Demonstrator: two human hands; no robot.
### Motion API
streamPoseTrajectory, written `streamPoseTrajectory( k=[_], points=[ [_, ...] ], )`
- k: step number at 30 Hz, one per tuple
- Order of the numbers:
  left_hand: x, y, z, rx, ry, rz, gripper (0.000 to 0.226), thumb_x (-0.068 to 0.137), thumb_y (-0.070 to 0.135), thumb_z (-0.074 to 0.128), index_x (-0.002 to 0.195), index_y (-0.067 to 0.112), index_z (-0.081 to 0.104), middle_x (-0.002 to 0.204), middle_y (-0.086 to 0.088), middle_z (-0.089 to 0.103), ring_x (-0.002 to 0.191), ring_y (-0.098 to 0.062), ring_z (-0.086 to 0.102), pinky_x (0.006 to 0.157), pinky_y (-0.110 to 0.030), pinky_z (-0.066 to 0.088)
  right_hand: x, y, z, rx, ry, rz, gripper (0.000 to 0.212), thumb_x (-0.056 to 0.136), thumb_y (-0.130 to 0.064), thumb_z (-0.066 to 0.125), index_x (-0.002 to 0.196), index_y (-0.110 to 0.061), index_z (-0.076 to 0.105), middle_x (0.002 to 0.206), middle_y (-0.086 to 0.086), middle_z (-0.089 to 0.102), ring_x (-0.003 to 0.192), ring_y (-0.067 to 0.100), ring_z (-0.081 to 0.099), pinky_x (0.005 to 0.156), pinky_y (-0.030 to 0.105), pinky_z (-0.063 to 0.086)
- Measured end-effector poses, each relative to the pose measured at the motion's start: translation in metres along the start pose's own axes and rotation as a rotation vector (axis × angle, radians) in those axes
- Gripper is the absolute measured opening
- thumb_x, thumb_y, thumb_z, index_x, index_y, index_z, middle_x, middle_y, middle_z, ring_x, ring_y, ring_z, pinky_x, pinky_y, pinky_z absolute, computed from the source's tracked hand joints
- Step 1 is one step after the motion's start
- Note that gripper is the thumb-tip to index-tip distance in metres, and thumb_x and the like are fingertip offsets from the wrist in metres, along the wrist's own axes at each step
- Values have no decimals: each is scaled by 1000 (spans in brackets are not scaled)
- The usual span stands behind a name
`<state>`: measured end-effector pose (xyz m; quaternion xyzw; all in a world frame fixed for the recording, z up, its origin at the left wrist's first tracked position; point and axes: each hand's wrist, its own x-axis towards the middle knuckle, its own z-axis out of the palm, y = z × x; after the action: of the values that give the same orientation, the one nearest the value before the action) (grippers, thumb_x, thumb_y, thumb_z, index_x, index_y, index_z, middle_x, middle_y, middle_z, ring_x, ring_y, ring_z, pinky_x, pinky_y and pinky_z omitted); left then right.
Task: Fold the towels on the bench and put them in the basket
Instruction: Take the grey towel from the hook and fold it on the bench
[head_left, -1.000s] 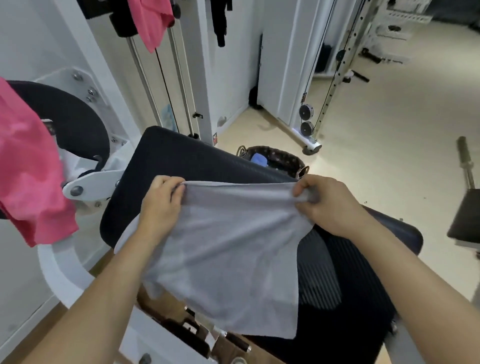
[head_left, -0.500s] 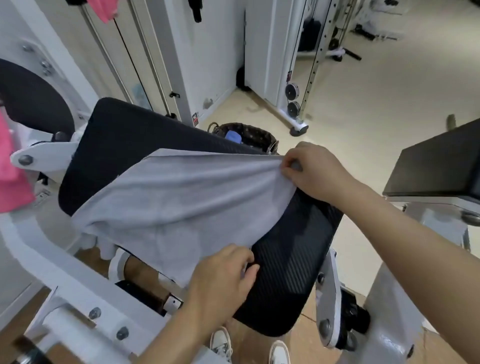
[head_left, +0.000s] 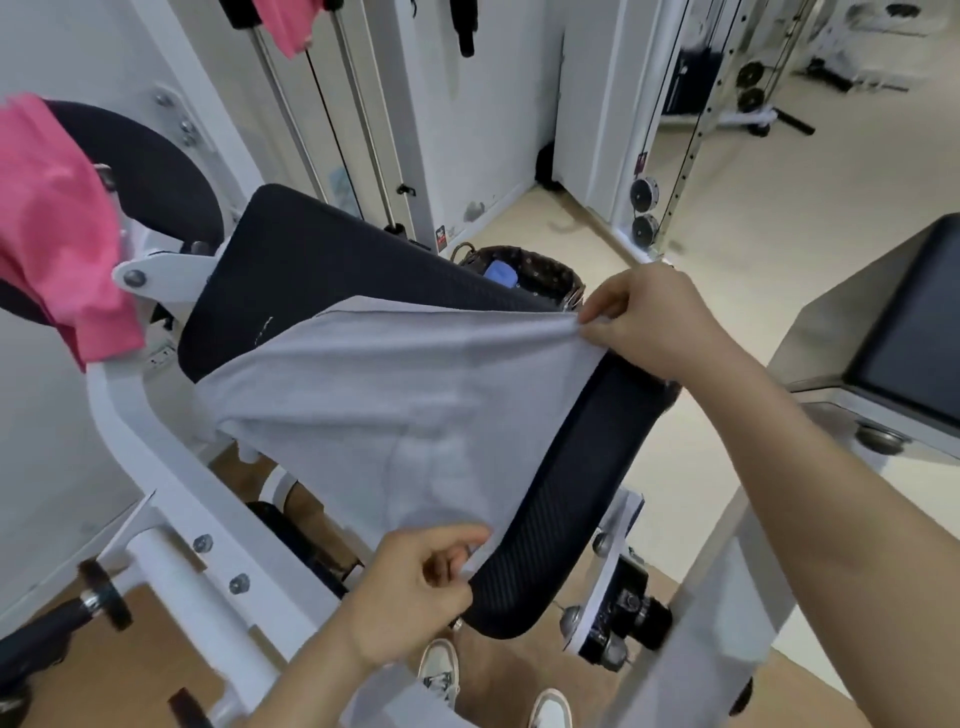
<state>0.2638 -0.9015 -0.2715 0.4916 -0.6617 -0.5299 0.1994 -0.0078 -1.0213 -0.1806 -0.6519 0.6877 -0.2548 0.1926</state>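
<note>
A grey towel (head_left: 395, 395) lies spread over the black padded bench (head_left: 311, 260). My right hand (head_left: 654, 322) pinches the towel's far right corner at the pad's edge. My left hand (head_left: 415, 587) pinches the towel's near corner at the pad's lower edge. A dark woven basket (head_left: 545, 270) stands on the floor behind the bench, with a blue folded item (head_left: 501, 273) inside. A pink towel (head_left: 57, 228) hangs over the round black pad at the left.
White machine frame bars (head_left: 171, 499) run below and left of the bench. Another black pad (head_left: 914, 332) on a grey frame is at the right. Another pink cloth (head_left: 291, 21) hangs on the cable machine behind. My shoes (head_left: 441, 670) are on the wooden floor below.
My left hand let go of the towel's top left corner, moved down and took the near corner. The right hand keeps its corner. The towel now lies spread on the pad.
</note>
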Motion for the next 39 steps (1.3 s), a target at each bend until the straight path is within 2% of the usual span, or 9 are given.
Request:
streamPoseTrajectory(
  k=[5, 9, 14, 19, 22, 25, 28, 32, 39],
  points=[
    [10, -6, 11, 436, -214, 55, 79, 70, 19, 51, 134, 61, 30, 75, 8, 53, 69, -7, 52, 68, -23, 45, -19, 12, 3, -168, -80, -17, 20, 79, -9, 60, 75, -28, 62, 69, -16, 52, 74, 16, 52, 58, 26, 36],
    [17, -2, 11, 633, -266, 109, 70, 85, 34, 49, 143, 57, 17, 82, 11, 62, 83, -5, 58, 78, -27, 50, -26, 16, 2, -301, -177, 47, 20, 78, -10, 55, 79, -30, 59, 78, -13, 47, 85, 21, 52, 61, 28, 35],
    [24, 10, 9, 718, -233, 222, 47, 100, 36, 37, 143, 46, 24, 102, 3, 65, 95, -18, 59, 80, -36, 49, -20, -20, 4, -598, -219, -17, 20, 76, -26, 56, 96, -22, 51, 103, 4, 41, 95, 24, 35, 72, 35, 37],
    [41, 18, -15, 320, -391, -80, 40, 93, 23, 57, 129, 40, 55, 105, 6, 66, 95, -7, 62, 90, -26, 50, 22, -104, 60, -266, -227, -280, 18, 83, -21, 56, 101, -17, 55, 102, 4, 51, 92, 25, 52, 73, 36, 46],
    [61, 9, -77, 61, -19, -96, 27, 90, 7, 58, 108, 20, 74, 84, 17, 69, 77, 6, 61, 74, -15, 47, 48, -133, 113, -238, -193, -327, 28, 88, -22, 54, 115, -19, 55, 109, 6, 49, 97, 27, 51, 77, 40, 49],
    [86, -2, -159, 194, 506, 15, 23, 88, 5, 60, 97, 20, 76, 83, 19, 68, 75, 1, 61, 68, -13, 46, 66, -142, 159, -323, -116, -347, 36, 87, -18, 56, 123, -21, 55, 114, 6, 45, 99, 27, 46, 66, 39, 50],
    [113, -14, -222, 326, 666, 33, 20, 87, 11, 64, 93, 26, 75, 90, 17, 68, 83, 0, 62, 75, -5, 43, 75, -143, 189, -414, -38, -447, 32, 78, -14, 69, 108, -23, 64, 102, 4, 49, 87, 24, 48, 46, 29, 35],
    [144, -30, -252, 475, 362, -32, 18, 82, 19, 72, 97, 27, 75, 93, 15, 71, 84, 2, 63, 81, -12, 49, 85, -130, 204, -502, 44, -500, 13, 69, -10, 76, 72, -17, 66, 79, 0, 54, 68, 23, 48, 45, 27, 21],
    [159, -42, -268, 673, 109, 88, 4, 84, 28, 67, 87, 28, 69, 82, 13, 67, 78, -2, 61, 75, -28, 53, 88, -118, 211, -430, 88, -537, 3, 81, -8, 61, 81, -9, 58, 79, 7, 53, 66, 26, 46, 52, 34, 33]
  ],
)
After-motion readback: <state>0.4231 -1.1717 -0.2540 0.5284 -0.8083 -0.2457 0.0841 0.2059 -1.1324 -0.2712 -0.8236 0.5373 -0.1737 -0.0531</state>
